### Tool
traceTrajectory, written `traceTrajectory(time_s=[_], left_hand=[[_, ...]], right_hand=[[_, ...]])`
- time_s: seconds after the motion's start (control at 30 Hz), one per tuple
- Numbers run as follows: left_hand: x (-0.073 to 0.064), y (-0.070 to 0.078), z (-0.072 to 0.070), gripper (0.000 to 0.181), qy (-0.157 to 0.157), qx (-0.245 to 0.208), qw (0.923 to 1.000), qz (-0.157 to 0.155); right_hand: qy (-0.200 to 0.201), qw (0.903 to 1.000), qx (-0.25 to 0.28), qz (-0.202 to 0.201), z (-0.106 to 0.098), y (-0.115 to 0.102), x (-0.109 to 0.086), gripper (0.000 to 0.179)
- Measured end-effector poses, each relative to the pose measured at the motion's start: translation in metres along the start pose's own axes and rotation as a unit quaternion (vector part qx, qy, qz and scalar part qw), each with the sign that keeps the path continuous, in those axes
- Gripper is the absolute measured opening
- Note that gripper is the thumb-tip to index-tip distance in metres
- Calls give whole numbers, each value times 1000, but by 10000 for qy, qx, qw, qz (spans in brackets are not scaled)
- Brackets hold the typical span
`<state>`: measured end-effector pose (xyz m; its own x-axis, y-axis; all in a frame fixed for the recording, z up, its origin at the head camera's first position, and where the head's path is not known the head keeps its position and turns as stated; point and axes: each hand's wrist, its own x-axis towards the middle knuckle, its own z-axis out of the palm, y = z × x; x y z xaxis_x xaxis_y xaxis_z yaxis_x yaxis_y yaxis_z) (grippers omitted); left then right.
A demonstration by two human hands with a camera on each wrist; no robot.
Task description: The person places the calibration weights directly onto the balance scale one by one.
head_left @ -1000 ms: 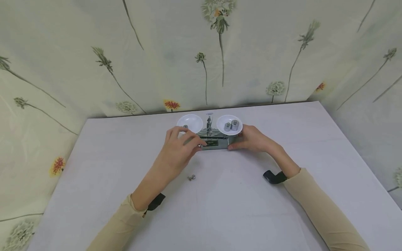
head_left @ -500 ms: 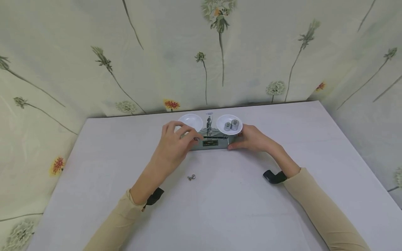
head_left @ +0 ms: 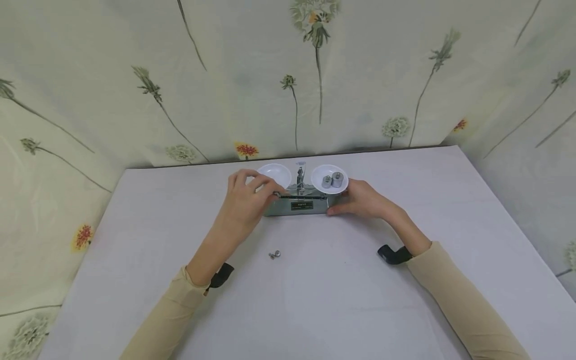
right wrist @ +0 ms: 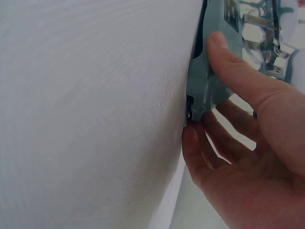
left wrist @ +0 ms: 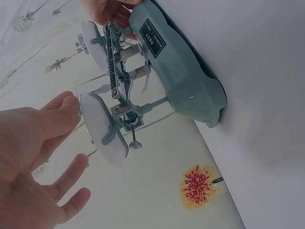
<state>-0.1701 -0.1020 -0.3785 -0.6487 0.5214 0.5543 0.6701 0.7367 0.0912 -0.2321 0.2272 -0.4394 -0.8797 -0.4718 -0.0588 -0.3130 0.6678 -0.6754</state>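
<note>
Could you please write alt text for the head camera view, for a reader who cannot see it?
A person's left hand reaches to the beam of a small balance scale on a white table, while the right hand steadies its base. The right pan holds two metal weights; two tiny weights lie on the table nearer the person.

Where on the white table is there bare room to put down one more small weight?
The white table is bare left of the left hand, right of the right hand, and near the front edge. It is crowded around the grey-green balance scale and the small metal weights.
</note>
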Motion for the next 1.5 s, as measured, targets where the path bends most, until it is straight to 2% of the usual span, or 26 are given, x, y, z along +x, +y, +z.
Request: traceTrajectory(time_s=[0.37, 0.57, 0.93, 1.5], left_hand=[[3, -5, 5, 17, 219, 91, 9997, 67], [4, -6, 5, 11, 190, 157, 9997, -24], [9, -9, 6, 11, 172, 368, 9991, -90], [13, -11, 7, 10, 129, 325, 9993, -105]], right_hand=[[28, 10000, -18, -42, 1, 0, 0, 83], [30, 10000, -50, -4, 0, 0, -1, 82], [4, 10000, 0, -65, 0, 0, -2, 82], [-8, 10000, 7, -83, -1, -3, -3, 85]])
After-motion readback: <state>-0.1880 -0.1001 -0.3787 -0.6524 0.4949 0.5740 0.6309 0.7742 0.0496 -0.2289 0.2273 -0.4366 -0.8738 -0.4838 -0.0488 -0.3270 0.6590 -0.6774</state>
